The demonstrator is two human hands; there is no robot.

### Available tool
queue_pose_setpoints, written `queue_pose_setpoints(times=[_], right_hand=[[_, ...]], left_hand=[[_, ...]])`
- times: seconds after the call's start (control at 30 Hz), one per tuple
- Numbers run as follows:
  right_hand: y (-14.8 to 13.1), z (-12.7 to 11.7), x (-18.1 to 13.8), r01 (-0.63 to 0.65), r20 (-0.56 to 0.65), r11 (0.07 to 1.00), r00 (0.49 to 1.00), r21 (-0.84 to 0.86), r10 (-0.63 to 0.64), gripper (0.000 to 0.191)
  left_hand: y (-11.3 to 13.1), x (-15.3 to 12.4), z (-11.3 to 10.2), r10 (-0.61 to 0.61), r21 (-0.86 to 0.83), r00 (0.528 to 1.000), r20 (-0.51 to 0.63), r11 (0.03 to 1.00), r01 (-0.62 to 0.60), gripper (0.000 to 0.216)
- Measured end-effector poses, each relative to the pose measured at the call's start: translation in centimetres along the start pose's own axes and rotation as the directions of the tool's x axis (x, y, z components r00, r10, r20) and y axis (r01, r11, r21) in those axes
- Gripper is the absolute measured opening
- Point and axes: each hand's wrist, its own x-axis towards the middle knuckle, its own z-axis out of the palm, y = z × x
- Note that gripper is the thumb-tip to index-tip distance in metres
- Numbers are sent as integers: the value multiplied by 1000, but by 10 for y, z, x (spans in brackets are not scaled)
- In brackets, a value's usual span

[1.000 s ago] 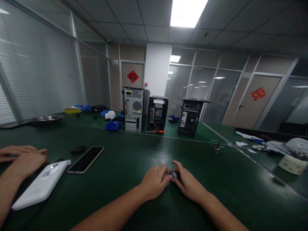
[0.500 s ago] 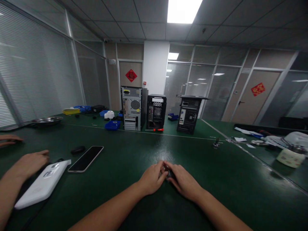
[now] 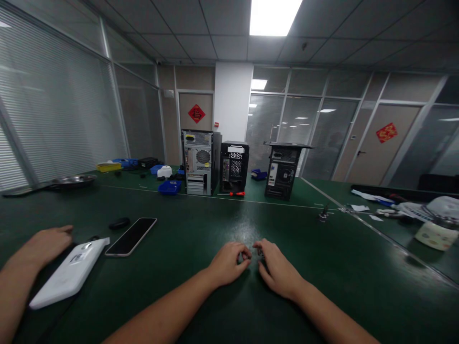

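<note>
Both of my hands rest low over the green tabletop [image 3: 201, 224] in front of me, a small gap between their fingertips. On my left hand [image 3: 229, 263] the fingers are loosely curled and the thumb stands apart; I see nothing in it. My right hand [image 3: 276, 267] has bent fingers with the thumb held away, and nothing shows in its grip. A phone with a dark screen [image 3: 132, 237] lies to the left of my hands. Straight ahead, a red-handled screwdriver [image 3: 236, 194] lies before the computer cases.
Along the back stand a grey computer tower [image 3: 197, 162], a black case [image 3: 234, 167] and another tower [image 3: 283, 169]. Another person's hand [image 3: 46, 243] is beside a white flat packet [image 3: 71, 274] at left. A blue tray [image 3: 169, 187] and a small metal part [image 3: 323, 215] also lie there.
My hands, which were touching at the fingertips, have come apart. The second hand at the far left edge is out of view. The view has shifted slightly.
</note>
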Motion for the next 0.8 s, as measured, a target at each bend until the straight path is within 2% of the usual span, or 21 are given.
queue_pose_setpoints(times=[0.17, 0.37, 0.47, 0.53, 0.57, 0.63, 0.7, 0.8], right_hand=[[-12, 6, 6, 71, 97, 994, 993, -80, -63, 11], [-5, 0, 9, 88, 83, 995, 993, -53, -83, 14], [13, -14, 9, 3, 15, 998, 1000, -57, -2, 18], [37, -24, 6, -127, -57, 990, 991, -60, 124, 24], [52, -28, 2, -211, -91, 976, 974, -45, 207, 28], [88, -36, -9, -396, -144, 918, 908, 14, 394, 32], [127, -40, -24, -544, -202, 836, 814, 66, 545, 33], [178, -40, -45, -689, -240, 709, 670, 151, 702, 32]], left_hand=[[4, -1, -1, 28, 48, 998, 52, 998, -31, 14], [6, -2, -4, 3, 44, 999, 33, 999, -4, 24], [5, -2, -6, -3, 57, 1000, 15, 998, 2, 26], [2, -2, -6, -13, 64, 1000, -2, 998, 13, 25], [0, -2, -6, -21, 66, 1000, -15, 998, 22, 24], [-3, -1, -6, -36, 68, 999, -35, 997, 39, 25], [-5, -1, -6, -46, 69, 998, -47, 996, 49, 24], [-6, -1, -5, -54, 65, 997, -48, 996, 57, 22]])
